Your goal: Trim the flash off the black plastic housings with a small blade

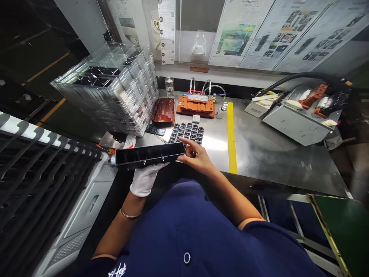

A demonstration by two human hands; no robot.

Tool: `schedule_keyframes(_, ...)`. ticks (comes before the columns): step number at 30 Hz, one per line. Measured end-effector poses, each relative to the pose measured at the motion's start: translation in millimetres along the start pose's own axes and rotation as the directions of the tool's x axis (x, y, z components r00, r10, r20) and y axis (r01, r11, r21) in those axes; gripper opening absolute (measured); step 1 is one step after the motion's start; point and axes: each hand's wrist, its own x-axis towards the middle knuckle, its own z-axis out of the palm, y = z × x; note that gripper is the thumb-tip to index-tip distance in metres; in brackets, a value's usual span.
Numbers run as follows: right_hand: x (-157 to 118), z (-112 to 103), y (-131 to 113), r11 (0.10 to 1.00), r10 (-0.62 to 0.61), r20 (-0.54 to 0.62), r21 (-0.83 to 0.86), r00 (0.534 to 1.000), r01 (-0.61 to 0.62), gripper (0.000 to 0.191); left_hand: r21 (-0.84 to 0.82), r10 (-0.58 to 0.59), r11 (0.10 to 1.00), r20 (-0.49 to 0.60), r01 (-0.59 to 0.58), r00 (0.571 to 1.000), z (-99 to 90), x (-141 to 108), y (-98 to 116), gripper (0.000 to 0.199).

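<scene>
A long black plastic housing with small pegs along its lower edge is held level in front of my chest. My left hand, in a white glove, is closed round it from below; part of its fingers is hidden behind the housing. At the right end, my bare right hand has thumb and index finger closed on the housing's tip. Just beyond, several small black parts lie in rows on the metal bench.
Stacked clear trays rise at the left, beside a reddish-brown sheet. An orange fixture stands at the back. Yellow tape crosses the bench. A grey box-shaped machine sits at right, a black rack at left.
</scene>
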Motion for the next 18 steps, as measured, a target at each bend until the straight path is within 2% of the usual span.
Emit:
schedule_keyframes(3, -2.3, 2.0, -4.2, 0.995, -0.013, 0.009, -0.096, 1.000, 0.014, 0.040, -0.149, -0.119, 0.980, 0.071, 0.128, 0.990, 10.4, 2.5, 7.4, 0.039)
schedule_keyframes(5, -3.6, 10.8, -2.6, 0.984, -0.044, -0.039, -0.172, 0.998, 0.036, 0.035, -0.290, -0.133, 0.945, 0.081, 0.151, 0.988, 18.9, 3.9, 10.1, 0.041)
schedule_keyframes(7, -4.6, 21.9, 1.4, 0.961, -0.075, -0.076, -0.272, 0.994, 0.051, 0.038, -0.364, -0.113, 0.924, 0.027, 0.115, 0.993, 27.1, 6.9, 10.9, 0.041)
schedule_keyframes(9, -5.6, 30.3, 4.8, 0.931, -0.071, -0.110, -0.364, 0.991, 0.026, 0.045, -0.368, -0.085, 0.928, -0.073, 0.053, 0.994, 34.0, 11.2, 11.1, 0.041)
schedule_keyframes(11, -7.1, 33.3, 5.5, 0.917, -0.013, -0.122, -0.397, 0.992, -0.037, 0.049, -0.324, -0.002, 0.945, -0.161, -0.050, 0.987, 39.5, 14.5, 11.7, 0.045)
schedule_keyframes(13, -9.4, 32.7, 3.8, 0.937, 0.045, -0.123, -0.340, 0.991, -0.085, 0.043, -0.247, 0.155, 0.947, -0.215, -0.207, 0.964, 44.1, 15.2, 12.6, 0.049)
schedule_keyframes(16, -13.9, 33.3, 0.9, 0.984, 0.053, -0.094, -0.162, 0.994, -0.068, 0.032, -0.073, 0.403, 0.895, -0.286, -0.439, 0.869, 48.4, 11.7, 11.1, 0.059)
schedule_keyframes(18, -16.5, 38.0, 0.2, 0.998, 0.033, -0.072, -0.042, 0.997, -0.036, 0.030, 0.029, 0.489, 0.863, -0.304, -0.505, 0.818, 48.7, 8.7, 7.4, 0.065)
